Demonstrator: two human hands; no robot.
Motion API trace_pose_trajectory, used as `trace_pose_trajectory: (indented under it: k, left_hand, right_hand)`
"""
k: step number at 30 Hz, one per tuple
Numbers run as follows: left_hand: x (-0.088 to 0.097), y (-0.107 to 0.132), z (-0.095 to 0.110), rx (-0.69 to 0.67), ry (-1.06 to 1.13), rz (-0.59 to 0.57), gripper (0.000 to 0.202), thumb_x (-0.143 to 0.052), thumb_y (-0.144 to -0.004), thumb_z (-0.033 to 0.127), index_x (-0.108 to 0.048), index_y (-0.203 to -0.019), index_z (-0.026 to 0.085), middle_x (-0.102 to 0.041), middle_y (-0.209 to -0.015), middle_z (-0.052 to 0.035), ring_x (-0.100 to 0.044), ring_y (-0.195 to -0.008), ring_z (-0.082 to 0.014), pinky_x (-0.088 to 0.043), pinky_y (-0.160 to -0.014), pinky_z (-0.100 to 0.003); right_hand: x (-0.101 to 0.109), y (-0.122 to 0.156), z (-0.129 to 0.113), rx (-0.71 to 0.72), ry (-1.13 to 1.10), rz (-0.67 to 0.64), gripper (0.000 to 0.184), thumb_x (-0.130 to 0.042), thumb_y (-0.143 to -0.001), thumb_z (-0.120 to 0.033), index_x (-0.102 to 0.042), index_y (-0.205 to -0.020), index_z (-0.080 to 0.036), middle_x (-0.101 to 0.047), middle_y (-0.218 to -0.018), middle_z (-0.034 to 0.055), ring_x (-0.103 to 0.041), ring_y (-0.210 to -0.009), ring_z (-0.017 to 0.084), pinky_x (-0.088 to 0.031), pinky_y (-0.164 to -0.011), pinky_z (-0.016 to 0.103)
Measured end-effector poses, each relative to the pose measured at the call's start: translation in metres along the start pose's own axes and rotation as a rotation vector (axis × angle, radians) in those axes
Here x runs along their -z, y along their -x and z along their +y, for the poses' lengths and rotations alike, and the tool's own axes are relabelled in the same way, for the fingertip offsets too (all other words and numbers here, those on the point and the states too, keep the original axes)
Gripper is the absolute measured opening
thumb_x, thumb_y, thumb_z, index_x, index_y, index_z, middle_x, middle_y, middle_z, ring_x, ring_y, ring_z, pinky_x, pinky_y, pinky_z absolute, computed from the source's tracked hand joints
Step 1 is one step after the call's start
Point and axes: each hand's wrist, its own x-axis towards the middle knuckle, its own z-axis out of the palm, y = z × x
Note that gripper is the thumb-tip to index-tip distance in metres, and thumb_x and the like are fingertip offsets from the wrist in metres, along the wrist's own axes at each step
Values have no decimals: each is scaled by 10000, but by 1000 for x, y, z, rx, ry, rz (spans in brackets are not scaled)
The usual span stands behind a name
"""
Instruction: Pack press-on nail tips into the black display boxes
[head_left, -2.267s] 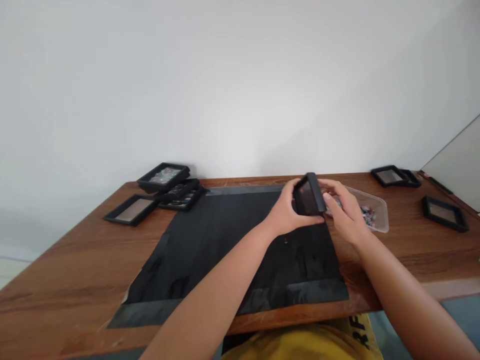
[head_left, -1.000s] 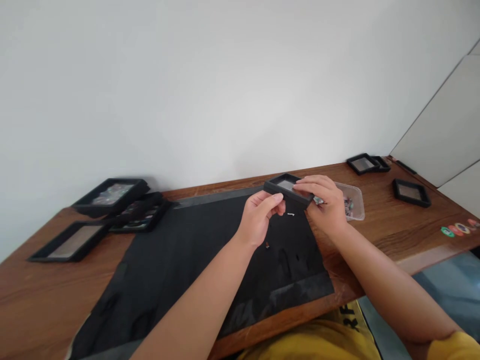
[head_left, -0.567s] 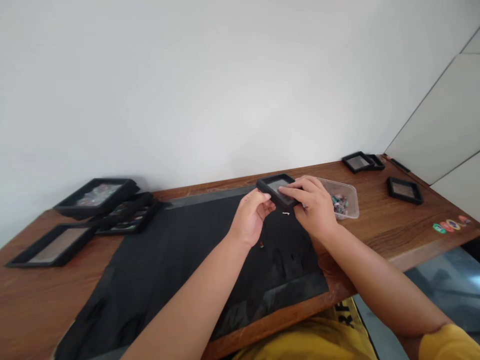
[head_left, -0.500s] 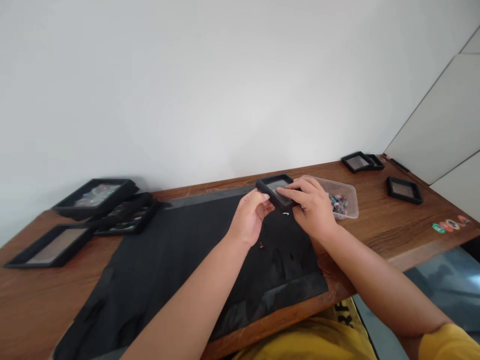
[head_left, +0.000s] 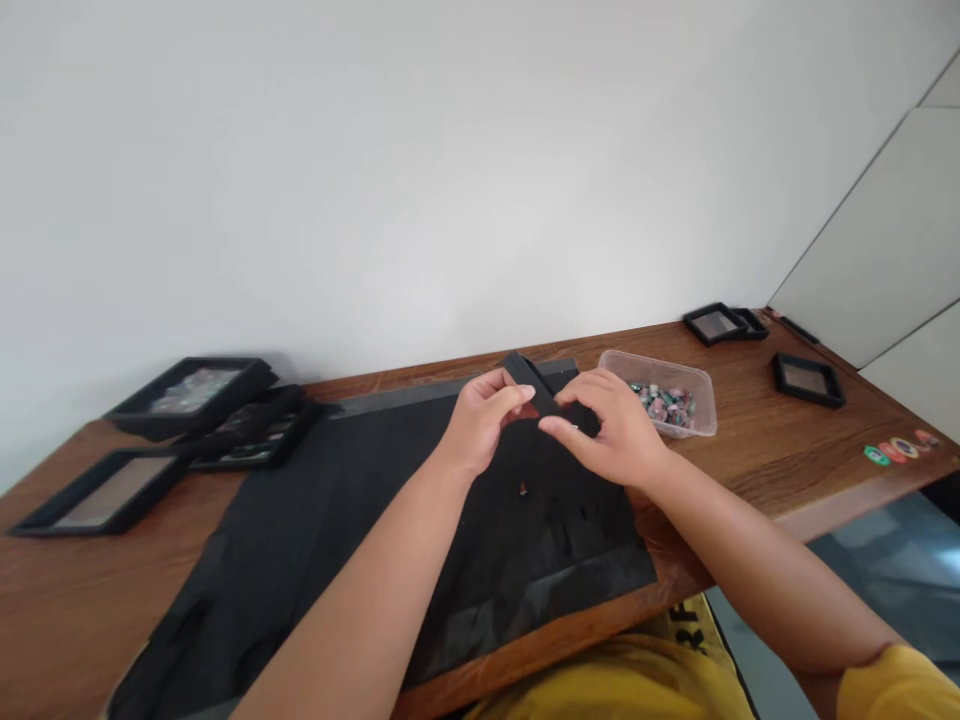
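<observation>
A small black frame is held above the black mat, tipped so that its side edge faces me. My left hand pinches its left end between thumb and fingers. At the right end, my right hand grips it with the thumb low and the fingers curled over. The frame's window is turned out of sight. On the mat below lies a tiny brownish chip. Just right of my right hand stands a clear plastic tub with many small coloured stones.
Stacked black frames stand at the left, the upper one with pale pieces inside. Another frame lies before them. At the right are more frames, a single frame and round stickers. A white wall rises behind the table.
The frame has been tipped from window-up to edge-on. My right hand's fingers have moved from the window to its right end, and more of the tub shows.
</observation>
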Motion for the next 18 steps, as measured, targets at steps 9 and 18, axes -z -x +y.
trace_pose_trajectory:
  k: [9, 18]
  left_hand:
    - [4, 5, 12, -79, -376, -265, 302, -784, -684, 434, -618, -615, 191, -591, -501, 27, -524, -480, -109, -439, -510, -239]
    - [5, 8, 16, -89, -602, -458, 439, -564, -860, 564, -426, -622, 221, -392, -600, 59, -374, -579, -105, -352, -548, -251]
  right_hand:
    - [0, -1, -7, -315, -341, -331, 407, -571, -958, -470, -504, -667, -193, -462, -597, -48, -401, -566, 94, -279, -557, 254]
    - [-3, 1, -7, -367, -426, -324, 347, -558, -911, -445, -515, -677, -192, -422, -603, -50, -380, -583, 96, -290, -562, 248]
